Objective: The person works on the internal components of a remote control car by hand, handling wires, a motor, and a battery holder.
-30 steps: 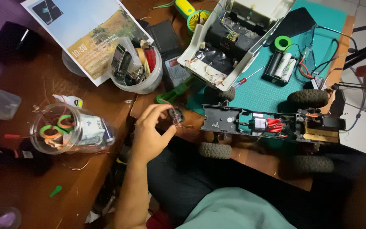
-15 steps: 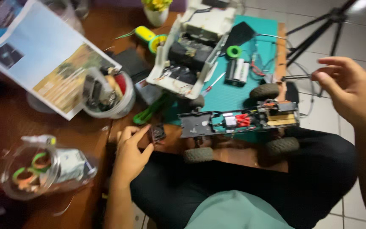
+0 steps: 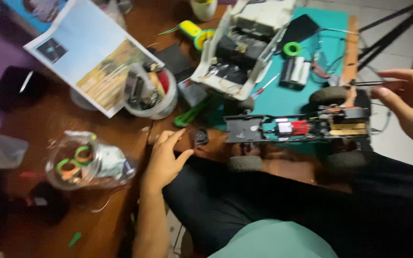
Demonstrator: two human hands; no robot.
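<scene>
Left hand (image 3: 166,160) beside, perhaps touching, small black part (image 3: 201,137)

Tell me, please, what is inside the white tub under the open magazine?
The white tub holds a crowded mix of small tools and parts, dark, grey and red; the blur hides their kinds. The open magazine rests over its left rim, so that side and the bottom are covered.

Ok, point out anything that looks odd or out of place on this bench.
The white car body shell lies tilted, off its chassis, which sits bare with wiring exposed. A magazine rests askew across the white tub of tools. Nothing looks spilled.
</scene>
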